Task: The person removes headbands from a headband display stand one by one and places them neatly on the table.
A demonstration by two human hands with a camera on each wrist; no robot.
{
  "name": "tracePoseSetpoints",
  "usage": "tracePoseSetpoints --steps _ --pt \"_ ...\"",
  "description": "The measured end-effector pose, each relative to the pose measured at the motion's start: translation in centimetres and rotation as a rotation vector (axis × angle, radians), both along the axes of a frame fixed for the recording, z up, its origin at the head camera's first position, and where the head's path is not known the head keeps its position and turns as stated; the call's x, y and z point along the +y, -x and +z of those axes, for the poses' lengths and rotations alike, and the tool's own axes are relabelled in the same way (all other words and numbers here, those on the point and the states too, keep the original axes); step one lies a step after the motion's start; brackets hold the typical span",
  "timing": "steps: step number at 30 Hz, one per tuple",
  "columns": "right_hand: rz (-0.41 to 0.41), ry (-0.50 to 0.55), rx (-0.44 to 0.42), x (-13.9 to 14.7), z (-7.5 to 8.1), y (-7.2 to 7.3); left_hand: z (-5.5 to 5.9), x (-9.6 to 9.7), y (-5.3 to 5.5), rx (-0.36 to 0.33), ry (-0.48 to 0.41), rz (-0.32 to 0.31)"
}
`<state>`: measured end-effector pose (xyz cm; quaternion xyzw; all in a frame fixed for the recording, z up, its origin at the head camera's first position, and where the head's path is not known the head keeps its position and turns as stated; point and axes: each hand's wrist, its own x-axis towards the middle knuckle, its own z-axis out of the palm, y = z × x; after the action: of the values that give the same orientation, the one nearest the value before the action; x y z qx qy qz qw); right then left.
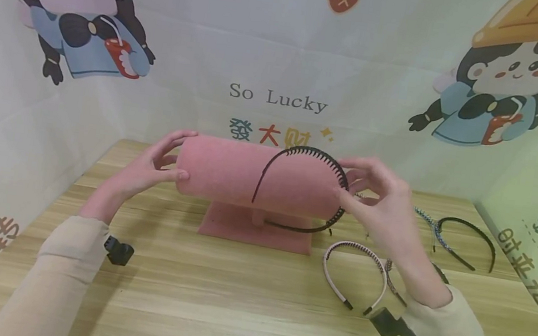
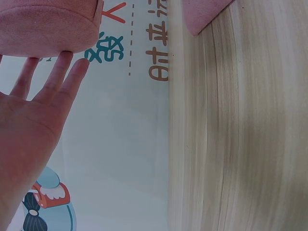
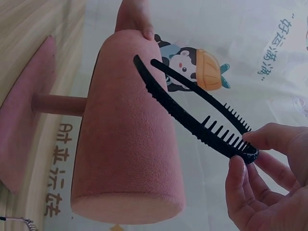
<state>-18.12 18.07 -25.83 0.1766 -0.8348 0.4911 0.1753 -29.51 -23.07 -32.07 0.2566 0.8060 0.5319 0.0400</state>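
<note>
A pink cylindrical headband display stand (image 1: 223, 171) lies level on its post above a flat pink base (image 1: 221, 225). At its left end my left hand (image 1: 140, 166) grips the roll, thumb on the near side and fingers toward the far side; the left wrist view shows fingertips touching the pink fabric. My right hand (image 1: 388, 202) pinches a black toothed headband (image 3: 187, 118) at the middle of its arc. In the head view the headband overlaps the roll's right part; the right wrist view has its ends pointing along the roll, beside it.
On the wooden table to the right lie a pale pink headband (image 1: 325, 264), a blue patterned headband (image 1: 455, 255) and a plain black headband (image 1: 485, 234). Another patterned headband (image 1: 393, 284) is partly hidden under my right wrist. Printed cloth (image 1: 282, 57) hangs around the table.
</note>
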Motion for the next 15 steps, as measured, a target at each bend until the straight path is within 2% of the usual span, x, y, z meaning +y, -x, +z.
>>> tracePoseSetpoints --steps 8,15 --pt "-0.026 -0.071 0.009 0.6 0.2 -0.2 0.0 0.0 0.1 -0.017 -0.005 0.003" --pt "-0.036 -0.131 0.023 1.1 0.5 -0.5 0.0 -0.1 -0.1 -0.001 0.008 -0.01"
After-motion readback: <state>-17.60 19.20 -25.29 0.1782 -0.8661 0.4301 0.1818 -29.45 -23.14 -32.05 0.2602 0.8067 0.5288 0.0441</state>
